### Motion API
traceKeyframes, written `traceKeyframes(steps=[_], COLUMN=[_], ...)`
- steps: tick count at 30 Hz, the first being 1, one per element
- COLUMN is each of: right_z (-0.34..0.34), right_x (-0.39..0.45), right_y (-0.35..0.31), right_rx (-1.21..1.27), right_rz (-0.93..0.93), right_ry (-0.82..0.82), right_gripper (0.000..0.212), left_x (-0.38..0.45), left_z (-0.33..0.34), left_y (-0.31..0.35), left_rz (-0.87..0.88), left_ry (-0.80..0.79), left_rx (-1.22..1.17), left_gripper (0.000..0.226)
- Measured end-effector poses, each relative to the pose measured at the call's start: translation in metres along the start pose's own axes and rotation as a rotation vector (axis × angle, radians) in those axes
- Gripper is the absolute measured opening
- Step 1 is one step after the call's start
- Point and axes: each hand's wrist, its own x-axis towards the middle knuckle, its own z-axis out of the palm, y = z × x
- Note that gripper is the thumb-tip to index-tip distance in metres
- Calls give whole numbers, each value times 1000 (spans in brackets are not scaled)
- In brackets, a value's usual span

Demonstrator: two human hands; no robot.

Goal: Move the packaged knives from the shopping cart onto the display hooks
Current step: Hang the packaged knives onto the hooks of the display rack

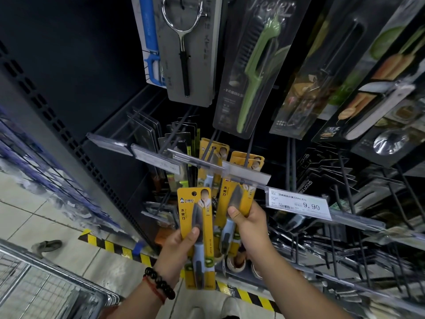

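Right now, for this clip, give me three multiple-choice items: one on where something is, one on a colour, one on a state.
1. Where is the shopping cart?
A. lower left of the view
B. upper right
C. behind the hooks

2. What colour is the card of the knife pack in the left hand?
A. red
B. yellow
C. white

3. What is the right hand doing?
A. hanging open and idle
B. pointing at the price tag
C. gripping a knife pack just below the hook

Answers:
1 A, its wire frame fills the bottom left corner.
2 B, the card is yellow with a blue-handled knife on it.
3 C, thumb and fingers pinch the second knife pack under the clear hook label, left of the price tag.
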Motion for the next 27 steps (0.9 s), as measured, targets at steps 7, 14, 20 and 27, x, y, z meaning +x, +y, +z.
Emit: traceKeyframes(steps=[7, 14, 20, 27], right_z=[0, 1, 2, 3], right_x=[5, 1, -3, -7], right_y=[1, 3, 5, 4], right_rx=[-19, -5, 39, 77], right_rz=[16, -3, -34, -49], right_ry=[8, 8, -23, -59], right_gripper=[16, 18, 29, 28], left_x=[0, -3, -3, -4], left_z=[-3, -4, -4, -4], left_y=[1, 3, 1, 0], left_rz=[-12, -1, 3, 18], left_ry=[20, -7, -14, -26], left_rx=[-3, -6, -7, -14], left_gripper=[40, 39, 42, 41])
